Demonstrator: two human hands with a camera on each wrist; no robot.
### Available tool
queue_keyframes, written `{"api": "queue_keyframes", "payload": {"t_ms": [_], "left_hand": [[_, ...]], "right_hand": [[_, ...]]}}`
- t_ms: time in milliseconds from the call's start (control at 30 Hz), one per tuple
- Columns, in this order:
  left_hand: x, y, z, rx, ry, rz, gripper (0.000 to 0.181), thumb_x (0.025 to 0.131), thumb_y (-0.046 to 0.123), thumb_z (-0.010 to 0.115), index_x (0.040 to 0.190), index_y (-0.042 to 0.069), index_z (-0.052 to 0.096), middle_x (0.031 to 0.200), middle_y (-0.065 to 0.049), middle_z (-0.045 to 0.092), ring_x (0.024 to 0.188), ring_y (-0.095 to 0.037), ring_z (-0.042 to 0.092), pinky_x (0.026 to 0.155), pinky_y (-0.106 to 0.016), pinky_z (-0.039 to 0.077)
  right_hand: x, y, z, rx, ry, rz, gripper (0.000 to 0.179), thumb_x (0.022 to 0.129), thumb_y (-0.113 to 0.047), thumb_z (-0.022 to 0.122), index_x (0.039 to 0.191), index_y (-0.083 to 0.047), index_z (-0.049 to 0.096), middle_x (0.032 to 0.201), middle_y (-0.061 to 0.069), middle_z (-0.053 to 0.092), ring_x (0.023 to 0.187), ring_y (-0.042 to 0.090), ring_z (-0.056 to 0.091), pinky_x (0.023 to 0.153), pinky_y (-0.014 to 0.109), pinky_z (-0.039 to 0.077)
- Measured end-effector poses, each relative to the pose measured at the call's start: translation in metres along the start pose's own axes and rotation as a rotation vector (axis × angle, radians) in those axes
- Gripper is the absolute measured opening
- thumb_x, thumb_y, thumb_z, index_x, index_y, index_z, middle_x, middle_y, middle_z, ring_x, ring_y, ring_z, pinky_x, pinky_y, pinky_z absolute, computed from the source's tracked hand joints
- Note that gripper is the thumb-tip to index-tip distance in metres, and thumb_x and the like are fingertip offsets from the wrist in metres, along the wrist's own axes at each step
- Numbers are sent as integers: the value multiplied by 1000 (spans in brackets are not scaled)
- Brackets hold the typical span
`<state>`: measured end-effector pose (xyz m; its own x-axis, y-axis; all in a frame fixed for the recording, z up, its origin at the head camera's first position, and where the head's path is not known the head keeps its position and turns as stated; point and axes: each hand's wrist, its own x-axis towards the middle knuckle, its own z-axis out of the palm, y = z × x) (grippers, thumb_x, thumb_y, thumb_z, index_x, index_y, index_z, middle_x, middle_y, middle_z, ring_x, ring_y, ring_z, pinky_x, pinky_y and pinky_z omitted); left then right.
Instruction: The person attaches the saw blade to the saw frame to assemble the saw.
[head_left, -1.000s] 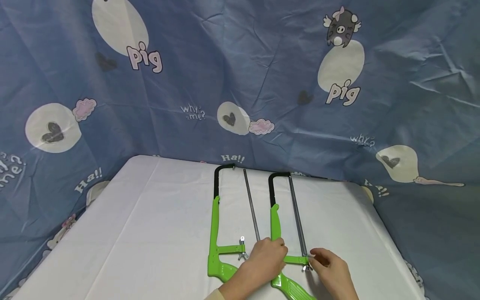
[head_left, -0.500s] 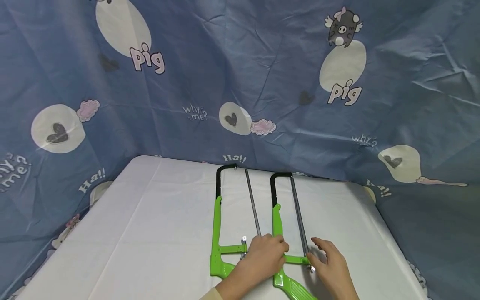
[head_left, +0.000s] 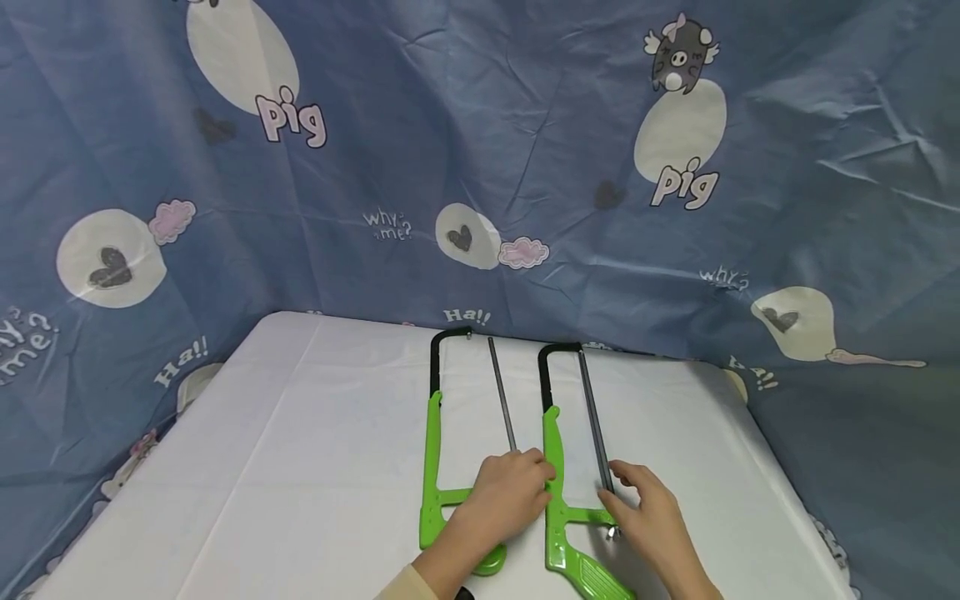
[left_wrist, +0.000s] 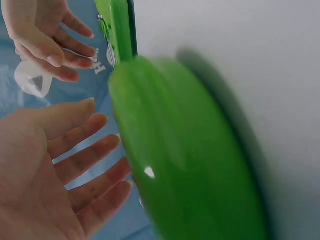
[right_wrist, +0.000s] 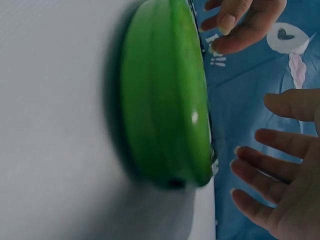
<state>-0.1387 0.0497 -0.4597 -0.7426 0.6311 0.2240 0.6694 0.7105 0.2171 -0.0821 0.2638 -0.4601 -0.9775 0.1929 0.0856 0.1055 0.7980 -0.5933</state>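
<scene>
A left hacksaw [head_left: 432, 442] and right hacksaw [head_left: 552, 442], two in all, lie on a white worktop [head_left: 300, 442]. The left grip [head_left: 511, 493] hides part of one blade [head_left: 503, 396] between them; the right grip [head_left: 651, 510] is beside a second blade [head_left: 592, 408]. Both grips are relaxed, fingers apart. Blue cloth [head_left: 337, 167] hangs behind.

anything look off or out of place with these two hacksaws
Yes: the thin blade beside the left-side hacksaw lies askew, its far end apart from that saw's tip. On the other hacksaw, the dark blade reaches the tip. The left hand hides the askew one's near end.
</scene>
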Motion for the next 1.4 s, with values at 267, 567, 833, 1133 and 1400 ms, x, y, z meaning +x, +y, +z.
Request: {"api": "queue_keyframes", "payload": {"t_ms": [267,567,833,1133,1400], "left_hand": [[-6,-19,-2,0,41,-58,18,89,29,72,105,23,75,101,6,71,83,-15,68,59,-30,52],[-15,-42,-5,-25,40,-142,18,89,28,72,105,21,76,99,4,71,79,-15,67,59,-30,51],[-25,-56,-10,-44,61,-174,20,89,25,72,107,17,75,100,2,72,82,-18,67,65,-33,55],[-31,-67,-15,-26,59,-209,19,88,24,72,105,17,76,96,2,71,78,-17,66,57,-32,50],[-37,-80,-17,-42,80,-275,17,87,24,74,102,17,76,93,1,71,80,-19,69,58,-34,52]], "right_hand": [[10,-17,7,6,-9,-37,46,88,-22,73,131,-9,63,120,10,68,112,28,63,94,53,51],[16,-31,22,48,-31,-93,46,86,-20,73,129,-10,64,120,8,68,113,28,64,94,51,52],[18,-44,32,51,-41,-103,43,85,-18,75,126,-10,66,116,7,69,108,26,65,90,50,53],[22,-55,44,49,-53,-111,43,84,-20,76,124,-11,67,112,6,70,104,22,65,86,43,53],[24,-63,54,63,-78,-110,41,84,-20,76,123,-11,68,109,6,70,101,22,65,80,39,54]]}}
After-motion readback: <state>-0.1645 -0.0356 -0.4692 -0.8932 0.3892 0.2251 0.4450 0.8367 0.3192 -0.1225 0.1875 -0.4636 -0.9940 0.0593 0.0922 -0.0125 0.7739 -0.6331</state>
